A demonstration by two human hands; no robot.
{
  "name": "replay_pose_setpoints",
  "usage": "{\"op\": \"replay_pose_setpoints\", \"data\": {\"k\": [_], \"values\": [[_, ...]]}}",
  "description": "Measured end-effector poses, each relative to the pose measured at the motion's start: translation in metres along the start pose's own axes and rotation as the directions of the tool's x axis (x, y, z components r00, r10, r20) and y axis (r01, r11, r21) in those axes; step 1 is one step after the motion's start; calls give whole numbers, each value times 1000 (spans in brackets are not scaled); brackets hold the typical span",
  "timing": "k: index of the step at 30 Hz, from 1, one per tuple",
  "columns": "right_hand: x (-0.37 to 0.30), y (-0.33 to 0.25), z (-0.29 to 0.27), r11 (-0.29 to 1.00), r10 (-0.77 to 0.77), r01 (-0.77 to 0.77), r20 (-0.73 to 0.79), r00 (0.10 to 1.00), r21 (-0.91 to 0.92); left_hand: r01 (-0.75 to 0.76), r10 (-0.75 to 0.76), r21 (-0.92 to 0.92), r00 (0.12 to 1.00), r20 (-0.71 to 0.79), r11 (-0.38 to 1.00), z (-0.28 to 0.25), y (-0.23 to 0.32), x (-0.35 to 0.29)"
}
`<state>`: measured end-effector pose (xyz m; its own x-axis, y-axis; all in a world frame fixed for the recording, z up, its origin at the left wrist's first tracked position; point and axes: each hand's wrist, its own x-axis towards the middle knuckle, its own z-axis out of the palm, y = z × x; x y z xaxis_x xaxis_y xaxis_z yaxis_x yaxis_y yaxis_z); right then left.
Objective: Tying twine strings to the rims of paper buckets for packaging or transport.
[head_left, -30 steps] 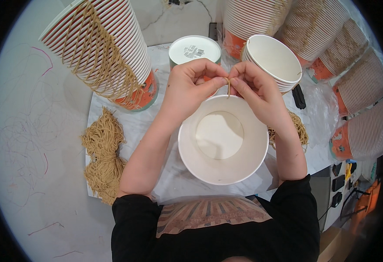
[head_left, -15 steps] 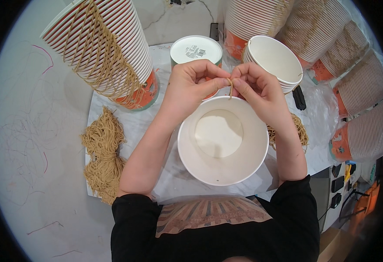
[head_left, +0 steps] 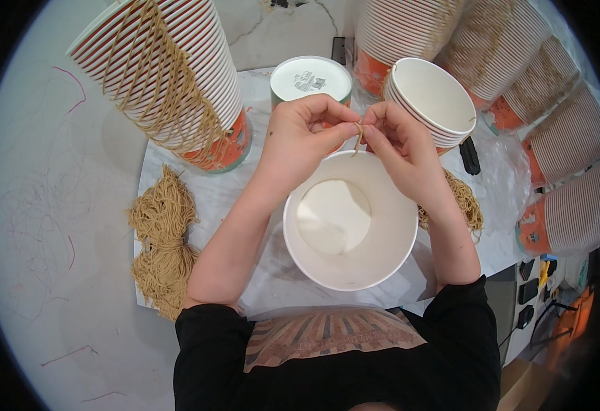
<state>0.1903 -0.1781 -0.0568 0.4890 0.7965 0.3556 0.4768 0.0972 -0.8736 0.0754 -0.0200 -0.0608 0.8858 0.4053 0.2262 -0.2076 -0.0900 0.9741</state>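
Observation:
Both my hands meet above the far rim of a white paper bucket (head_left: 389,226), whose open mouth faces me with its round bottom showing. Between thumb and fingertips, my left hand (head_left: 307,130) pinches a tan cord (head_left: 358,139). My right hand (head_left: 399,137) pinches the same cord just beside it. A short piece of the cord hangs down at the bucket's rim. Behind my left hand stands an upside-down bucket (head_left: 310,79) with a white base. Close to my right hand, a short stack of white buckets (head_left: 433,92) leans with its mouth toward me.
A tall bucket stack (head_left: 176,75) draped with tan cord stands at the far left. Below it lies a tied bundle of cord (head_left: 163,240). More cord (head_left: 465,204) lies beside my right forearm, near a black object (head_left: 469,156). Several plastic-wrapped bucket stacks (head_left: 567,127) line the right.
The bucket in front of me has tilted slightly, its bottom shifting left and down in view. My hands keep their pinch on the cord, almost in place.

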Motion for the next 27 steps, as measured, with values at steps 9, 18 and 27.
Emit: {"op": "replay_pose_setpoints", "data": {"k": [9,18,27], "values": [[-3,-8,4,977,-25,26,9,1000,-212,10,-6,93,999,-48,996,2,-2,-2],[1,5,-3,998,59,-57,61,996,-34,66,-58,143,996,-63,988,1,1,-2],[6,1,-6,961,190,-208,115,975,179,27,-21,139,999,-42,990,1,-1,-2]]}}
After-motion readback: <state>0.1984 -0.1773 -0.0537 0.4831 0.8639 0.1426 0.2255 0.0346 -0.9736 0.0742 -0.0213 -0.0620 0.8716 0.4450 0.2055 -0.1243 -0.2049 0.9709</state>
